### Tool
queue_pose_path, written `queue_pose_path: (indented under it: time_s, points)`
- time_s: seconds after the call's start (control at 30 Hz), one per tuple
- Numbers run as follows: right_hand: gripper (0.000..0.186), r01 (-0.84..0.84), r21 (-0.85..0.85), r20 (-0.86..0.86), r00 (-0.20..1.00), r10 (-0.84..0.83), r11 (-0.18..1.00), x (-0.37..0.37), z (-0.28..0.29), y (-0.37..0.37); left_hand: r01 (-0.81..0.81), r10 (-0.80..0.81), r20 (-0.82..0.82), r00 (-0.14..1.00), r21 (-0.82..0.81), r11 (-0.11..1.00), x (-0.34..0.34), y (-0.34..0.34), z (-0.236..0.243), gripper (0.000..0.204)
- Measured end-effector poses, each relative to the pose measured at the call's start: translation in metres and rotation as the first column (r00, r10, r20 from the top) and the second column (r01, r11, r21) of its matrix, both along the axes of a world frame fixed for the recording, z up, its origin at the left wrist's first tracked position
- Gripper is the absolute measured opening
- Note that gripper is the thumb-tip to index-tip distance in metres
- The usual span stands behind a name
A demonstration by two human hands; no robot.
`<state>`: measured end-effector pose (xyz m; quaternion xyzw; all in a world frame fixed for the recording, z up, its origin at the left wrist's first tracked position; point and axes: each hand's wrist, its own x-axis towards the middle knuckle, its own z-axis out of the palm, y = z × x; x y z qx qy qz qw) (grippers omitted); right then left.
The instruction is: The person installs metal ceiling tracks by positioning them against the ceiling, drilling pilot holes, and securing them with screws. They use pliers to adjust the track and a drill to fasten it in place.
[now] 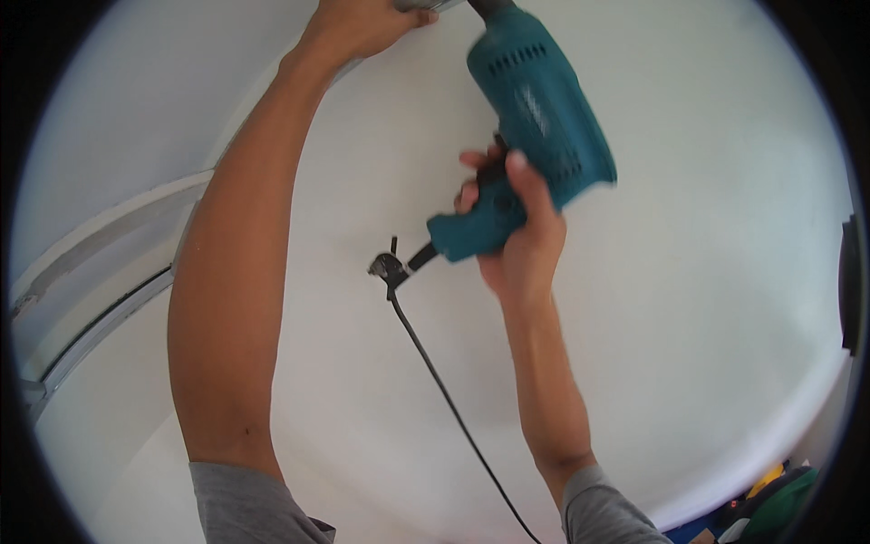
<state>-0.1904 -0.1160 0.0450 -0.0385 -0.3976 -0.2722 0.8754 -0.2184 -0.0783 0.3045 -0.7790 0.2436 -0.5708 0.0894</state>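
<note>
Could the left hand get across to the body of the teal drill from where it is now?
Probably yes. The left hand is pressed against the white surface near the drill's front end, with only bare surface between it and the teal drill. The right hand holds only the handle, leaving the body uncovered.

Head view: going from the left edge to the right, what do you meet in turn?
Pale frame strip → left hand raised against the white surface → black cord → right hand gripping the teal power drill → dark object at the right rim.
</note>
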Motion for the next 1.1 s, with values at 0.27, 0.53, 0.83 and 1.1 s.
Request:
queue_pose_path:
  time_s: [0.27, 0.53, 0.83, 1.1]
  points:
    - [0.038, 0.008, -0.026, -0.006, 1.0, -0.008, 1.0, 0.007, -0.008, 0.0, 0.008, -0.01, 0.026, 1.0, 0.071, 0.997, 0.009, -0.001, -0.002, 0.056]
    - [0.047, 0.092, -0.06, -0.083, 0.992, -0.097, 0.994, 0.037, -0.044, 0.017, -0.041, 0.04, 0.042, 0.998, 0.034, 0.999, 0.043, 0.028, 0.031, 0.058]
    - [0.052, 0.081, -0.174, -0.28, 0.951, -0.128, 0.982, 0.013, -0.095, 0.049, -0.147, 0.144, 0.044, 0.989, 0.057, 0.988, 0.073, 0.054, 0.1, 0.055]
    - [0.046, 0.152, -0.164, -0.421, 0.883, -0.209, 0.975, -0.047, -0.063, 0.037, -0.17, 0.154, 0.129, 0.98, 0.124, 0.978, 0.066, 0.016, 0.192, 0.048]
